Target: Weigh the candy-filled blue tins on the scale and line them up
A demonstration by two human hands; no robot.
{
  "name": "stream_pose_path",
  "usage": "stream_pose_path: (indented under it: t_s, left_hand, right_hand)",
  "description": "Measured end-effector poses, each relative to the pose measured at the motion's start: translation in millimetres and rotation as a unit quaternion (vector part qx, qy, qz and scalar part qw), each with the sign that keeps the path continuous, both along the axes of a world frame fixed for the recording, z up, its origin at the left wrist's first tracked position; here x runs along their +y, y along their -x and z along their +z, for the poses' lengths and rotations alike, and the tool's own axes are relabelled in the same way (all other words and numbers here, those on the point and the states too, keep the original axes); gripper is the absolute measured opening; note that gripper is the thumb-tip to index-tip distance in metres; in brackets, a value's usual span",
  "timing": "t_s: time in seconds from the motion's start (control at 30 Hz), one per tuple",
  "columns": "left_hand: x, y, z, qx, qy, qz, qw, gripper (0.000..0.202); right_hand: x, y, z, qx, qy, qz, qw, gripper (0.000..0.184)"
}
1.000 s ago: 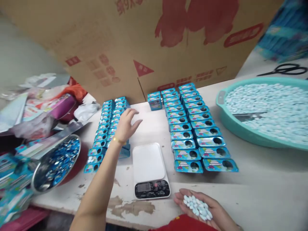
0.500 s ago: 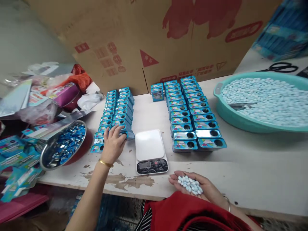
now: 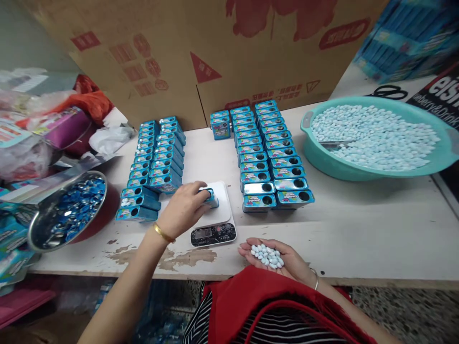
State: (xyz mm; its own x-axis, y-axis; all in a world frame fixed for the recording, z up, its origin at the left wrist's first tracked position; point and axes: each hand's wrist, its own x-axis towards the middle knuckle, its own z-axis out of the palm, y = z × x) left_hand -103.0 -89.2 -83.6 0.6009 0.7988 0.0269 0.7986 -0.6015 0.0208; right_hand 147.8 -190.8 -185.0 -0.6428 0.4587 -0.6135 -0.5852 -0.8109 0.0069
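At the scale [image 3: 221, 217] | our left hand [image 3: 184, 210] now grips a tin [image 3: 213, 198] | its row [image 3: 166, 167] stands one shorter | our right hand [image 3: 289, 262], fingers loosely cupped, still cradles candies [image 3: 267, 256]

Small blue rectangular metal tins with round holes in their lids [image 3: 264, 199] carry pale lettering; the nearest lids read "CARAMELO", with a smaller word below that looks like "MACIZO". A black printed surface [image 3: 440, 98] at the right edge shows cut-off white letters, among them "eberry&Drink". The tall brown cardboard carton [image 3: 172, 95] bears red Chinese characters, too small to read, some inside a solid red triangle, and an outlined triangular sign. Digits on the flat white scale's grey display [image 3: 203, 233] are illegible.
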Motion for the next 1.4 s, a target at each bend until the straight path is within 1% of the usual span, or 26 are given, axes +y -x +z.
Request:
stream_pose_path:
  t_s: [0.07,0.1,0.17,0.2,0.23,0.3,0.37,0.43,0.5,0.6,0.73,0.83,1.0,1.2,1.4]
  left_hand:
    - [-5,8,13.4,-0.077,-0.015,0.003,0.997,0.020]
    - [-7,14,20.7,-0.115,-0.026,0.019,0.993,0.020]
    - [-14,25,32.6,-0.176,-0.059,0.066,0.980,0.018]
    - [-17,31,36.2,-0.195,-0.077,0.094,0.973,0.017]
    - [-21,38,37.9,-0.208,-0.096,0.118,0.966,0.018]
    - [-27,49,35.9,-0.221,-0.123,0.156,0.955,0.018]
    - [-31,58,29.5,-0.223,-0.127,0.175,0.951,0.018]
    - [-34,62,22.1,-0.222,-0.115,0.180,0.951,0.017]
    - [-35,63,16.3,-0.225,-0.097,0.180,0.953,0.015]
    - [-34,61,11.5,-0.226,-0.077,0.166,0.957,0.013]
    - [-31,54,10.2,-0.212,-0.032,0.136,0.967,0.015]
    - [-26,49,10.3,-0.199,0.003,0.101,0.975,0.018]
    - [-16,45,7.7,-0.170,0.035,0.050,0.984,0.022]
    - [-6,39,4.6,-0.098,0.040,0.046,0.993,0.020]
    - [-5,31,7.1,-0.100,0.044,0.057,0.992,0.018]
  right_hand:
    - [1,-1,0.0,-0.001,0.004,0.000,1.000,0.024]
    - [1,-1,-0.1,-0.002,0.005,0.000,1.000,0.024]
    - [1,-2,-0.3,-0.005,0.010,0.000,1.000,0.025]
    - [2,-2,-0.5,-0.007,0.014,0.001,1.000,0.025]
    - [2,-3,-0.7,-0.009,0.018,0.002,1.000,0.025]
    - [2,-3,-1.1,-0.011,0.025,0.003,1.000,0.025]
    - [3,-3,-1.4,-0.009,0.027,0.005,1.000,0.025]
    - [4,-3,-1.5,-0.008,0.030,0.005,1.000,0.025]
    - [5,-2,-1.4,-0.009,0.036,0.005,0.999,0.026]
    - [6,-1,-1.0,-0.011,0.041,0.003,0.999,0.026]
    - [6,-1,-1.0,-0.017,0.042,0.006,0.999,0.026]
    - [6,0,-1.6,-0.018,0.041,0.008,0.999,0.026]
    - [6,2,-1.6,-0.031,0.053,0.002,0.998,0.026]
    - [10,6,1.2,-0.019,0.054,0.003,0.998,0.025]
    - [24,17,9.5,-0.013,0.031,0.022,0.999,0.028]
